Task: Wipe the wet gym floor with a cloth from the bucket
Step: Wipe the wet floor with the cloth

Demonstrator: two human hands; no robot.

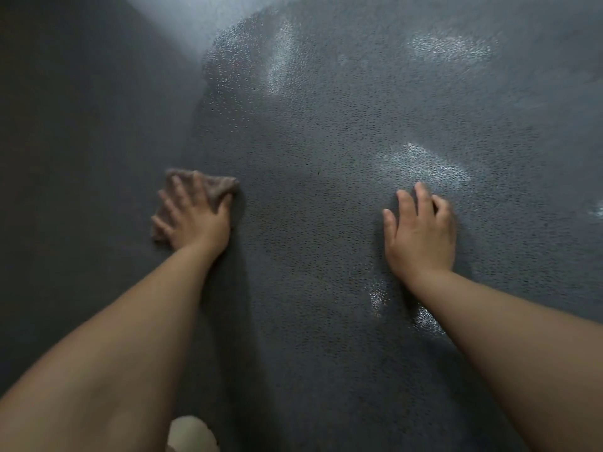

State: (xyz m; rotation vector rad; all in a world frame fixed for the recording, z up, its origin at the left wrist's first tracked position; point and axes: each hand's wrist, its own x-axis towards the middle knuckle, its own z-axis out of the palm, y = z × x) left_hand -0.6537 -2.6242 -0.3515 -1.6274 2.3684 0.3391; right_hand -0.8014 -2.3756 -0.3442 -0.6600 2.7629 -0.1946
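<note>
A brownish cloth [219, 185] lies flat on the dark grey textured gym floor [326, 125]. My left hand [192, 213] presses down on it with fingers spread; the hand looks blurred. The cloth sits at the left border of a wet patch, whose shiny film and droplets spread up and to the right. My right hand [421, 230] rests flat on the wet floor to the right, fingers loosely bent, holding nothing. No bucket is in view.
The floor to the left of the cloth looks darker and matt. Bright glare spots [424, 164] mark water near my right hand and farther up. A pale rounded object [191, 433] shows at the bottom edge between my arms.
</note>
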